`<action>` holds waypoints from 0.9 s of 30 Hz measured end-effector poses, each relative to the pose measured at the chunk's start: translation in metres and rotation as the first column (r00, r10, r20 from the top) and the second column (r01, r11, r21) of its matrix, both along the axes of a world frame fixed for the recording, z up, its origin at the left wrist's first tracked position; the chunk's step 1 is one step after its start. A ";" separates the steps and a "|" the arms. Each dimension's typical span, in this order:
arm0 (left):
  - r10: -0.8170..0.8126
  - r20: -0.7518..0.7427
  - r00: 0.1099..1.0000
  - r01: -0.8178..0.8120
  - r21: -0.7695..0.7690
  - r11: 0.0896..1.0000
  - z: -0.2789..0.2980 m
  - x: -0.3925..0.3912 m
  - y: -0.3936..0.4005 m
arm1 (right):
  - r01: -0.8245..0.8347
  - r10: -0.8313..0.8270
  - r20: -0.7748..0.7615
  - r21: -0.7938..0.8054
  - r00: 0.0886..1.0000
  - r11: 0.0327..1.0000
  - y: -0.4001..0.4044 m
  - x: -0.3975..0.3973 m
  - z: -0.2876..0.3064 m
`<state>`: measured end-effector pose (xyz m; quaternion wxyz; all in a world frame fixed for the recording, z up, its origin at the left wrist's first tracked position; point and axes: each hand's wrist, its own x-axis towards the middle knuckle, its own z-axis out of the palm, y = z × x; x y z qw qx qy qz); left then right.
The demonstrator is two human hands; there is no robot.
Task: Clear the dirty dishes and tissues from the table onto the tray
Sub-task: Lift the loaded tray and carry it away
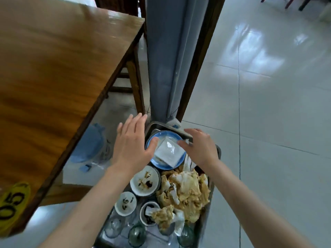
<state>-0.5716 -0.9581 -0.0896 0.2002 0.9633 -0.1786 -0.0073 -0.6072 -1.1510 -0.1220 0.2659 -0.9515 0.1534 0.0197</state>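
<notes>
Blue-rimmed plate (162,159) sits at the far end of the metal tray (217,149), carrying a white square packet (169,152), apparently a tissue pack, lying flat with one corner pointing toward the person. Left hand (131,140) and right hand (199,146) hover on either side of the plate, each grip open with fingers straight, holding nothing. The left thumb lies at the plate's left rim; the right fingertips lie at the packet's far right corner; contact cannot be confirmed. The plate lies directly between the two grips, about equally near to both. Nearer the person than the hands: two soiled white bowls (145,181), a heap of yellow-stained tissues (184,192), a dark sauce dish (148,213) and clear glasses (137,234). The wooden tabletop (53,68), left of the left hand, shows only a numbered tag (13,203). Judgement: clearing looks nearly complete.
</notes>
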 end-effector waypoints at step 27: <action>0.742 -0.111 0.662 -0.748 -0.033 0.663 -0.050 -0.077 -0.023 | -0.673 0.676 -0.183 0.088 0.714 0.735 -0.008 0.062 -0.059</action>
